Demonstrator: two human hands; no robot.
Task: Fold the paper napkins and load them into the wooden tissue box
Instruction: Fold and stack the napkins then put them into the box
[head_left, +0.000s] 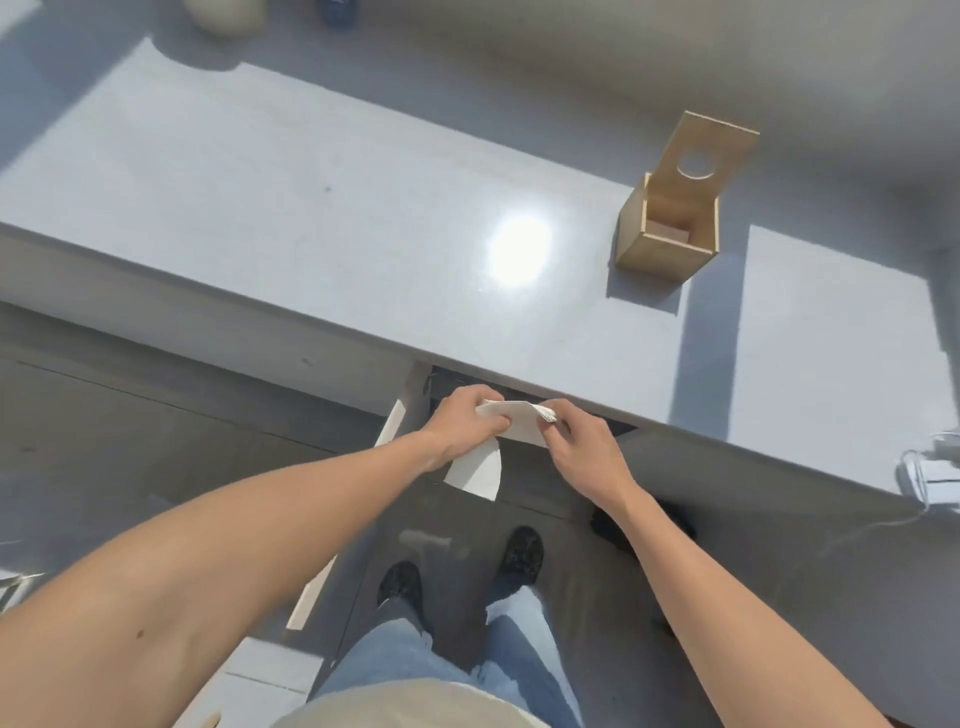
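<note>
A stack of white paper napkins (514, 423) is held in the air just below the table's front edge, over the floor. My left hand (460, 421) grips its left end and my right hand (574, 441) pinches its right end. One napkin sheet (478, 470) hangs down from the stack in a curve. The wooden tissue box (667, 241) stands on the white table (311, 234) to the upper right of my hands. Its hinged lid (709, 150), with a round hole in it, stands up open.
A bright patch of light glares on the table left of the box. A pale round vessel (223, 15) and a dark blue object (337, 10) sit at the far edge. A white cable and adapter (930, 473) lie at the right. My shoes and jeans show below on the grey floor.
</note>
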